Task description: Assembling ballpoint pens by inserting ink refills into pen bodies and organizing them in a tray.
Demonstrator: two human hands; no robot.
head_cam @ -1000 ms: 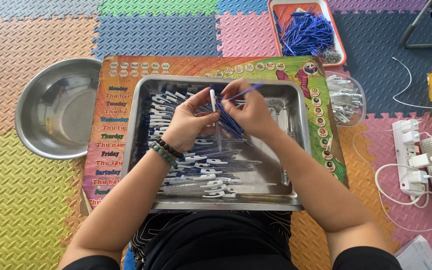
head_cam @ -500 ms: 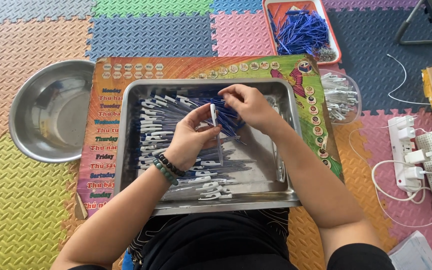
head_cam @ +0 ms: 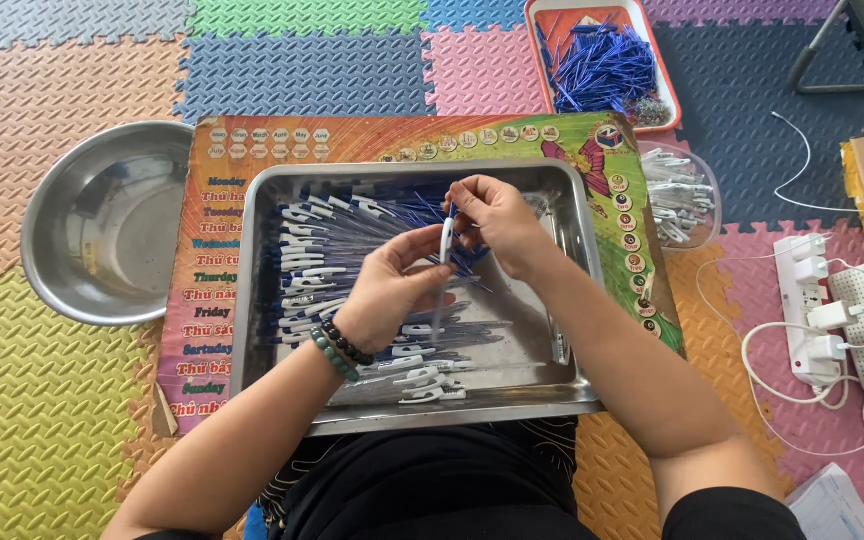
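A steel tray (head_cam: 572,300) sits on a colourful board, filled on its left with rows of clear pens with white clips (head_cam: 312,260). Over the tray's middle, my left hand (head_cam: 392,290) grips a clear pen barrel with a white clip (head_cam: 445,245), held upright. My right hand (head_cam: 497,225) pinches a thin blue refill at the pen's top end. A bundle of blue refills (head_cam: 422,212) lies in the tray just behind my hands.
A round steel bowl (head_cam: 102,225) stands at the left. An orange tray of blue refills (head_cam: 602,65) is at the back. A clear tub of white clips (head_cam: 680,195) sits right of the board. A power strip with cables (head_cam: 817,310) lies far right.
My hands rose slightly and the pen barrel turned upright in my left hand. My right hand brought a blue refill to its top.
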